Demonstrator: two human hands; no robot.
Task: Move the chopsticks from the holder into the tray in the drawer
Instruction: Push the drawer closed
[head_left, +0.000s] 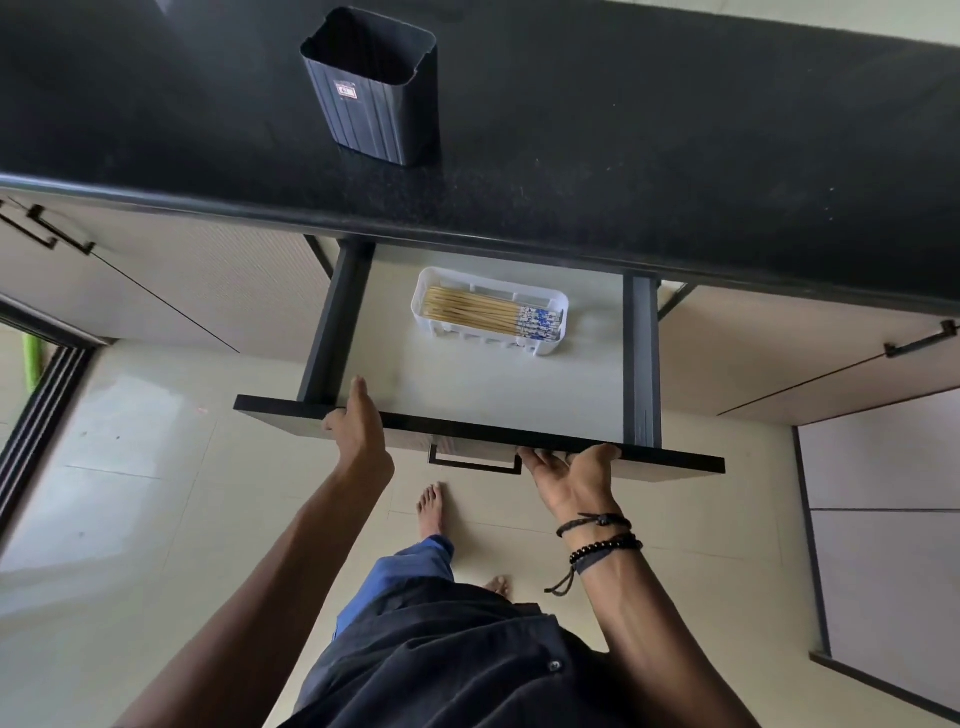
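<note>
Several bamboo chopsticks (483, 313) with blue patterned ends lie flat in the white slotted tray (556, 301), which sits at the back of the open drawer (467, 384). The dark blue ribbed holder (371, 88) stands upright on the black counter, and nothing shows inside it. My left hand (358, 431) rests on the top edge of the drawer front near its left side, fingers straight over the rim. My right hand (571, 473) touches the lower edge of the drawer front, just right of the black handle (475, 460), palm up with fingers extended.
The black granite counter (623, 156) overhangs the back of the drawer. Closed beige cabinet fronts with black handles (919, 340) flank it on both sides. My bare feet (431, 509) stand on the tiled floor below. A sliding door track (36, 415) runs at the left.
</note>
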